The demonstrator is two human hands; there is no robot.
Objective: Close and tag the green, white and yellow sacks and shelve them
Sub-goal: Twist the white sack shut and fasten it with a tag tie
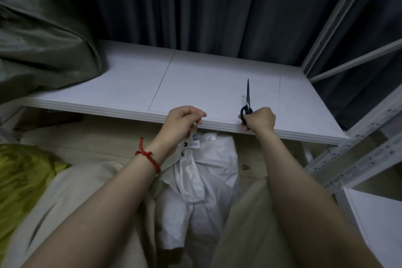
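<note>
A white sack [206, 176] stands on the floor between my knees, its neck gathered just under the shelf edge. A white tag [192, 143] with blue print hangs at that neck. My left hand [185, 119] pinches a thin tie above the tag. My right hand [258, 118] grips the black handles of a pair of scissors [247, 98], whose closed blades lie on the white shelf board [195, 80] and point away from me. A green sack [41, 39] lies on the left end of that shelf. A yellow sack [19, 176] sits on the floor at my left.
White metal shelf uprights [339, 22] and perforated rails [369, 150] stand at the right, with a lower white board [378, 220] beneath. A dark curtain [206, 2] hangs behind the shelf. The floor under the shelf is pale tile.
</note>
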